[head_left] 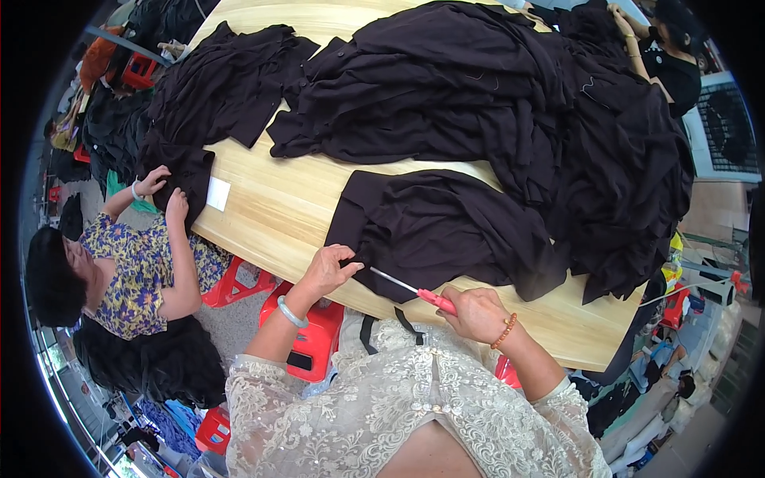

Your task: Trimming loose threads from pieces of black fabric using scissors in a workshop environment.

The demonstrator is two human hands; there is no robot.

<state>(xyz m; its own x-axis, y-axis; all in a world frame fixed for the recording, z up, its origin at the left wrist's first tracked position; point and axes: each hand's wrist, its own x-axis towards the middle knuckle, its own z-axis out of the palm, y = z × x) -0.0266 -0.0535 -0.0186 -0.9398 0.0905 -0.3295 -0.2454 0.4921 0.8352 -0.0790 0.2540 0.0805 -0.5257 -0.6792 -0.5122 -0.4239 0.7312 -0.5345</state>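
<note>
In front of me a dark garment (446,223) lies spread in loose folds near the table's front edge. My left hand (328,269), a pale bangle at its wrist, is closed in a pinch at the garment's left edge. Wrapped around a pink-red handle, my right hand (478,313) holds a slim tool (402,284) with a straight metal shaft, like a screwdriver. The shaft points left over the garment's near edge, its tip close to my left fingertips. Whether the tip touches the cloth, I cannot tell.
More dark garments (422,88) are heaped across the wooden table (263,191). A person (135,271) at the left handles dark cloth beside a white paper (217,193). Another person (673,64) works at the far right. A red stool (312,341) with a phone stands below the front edge.
</note>
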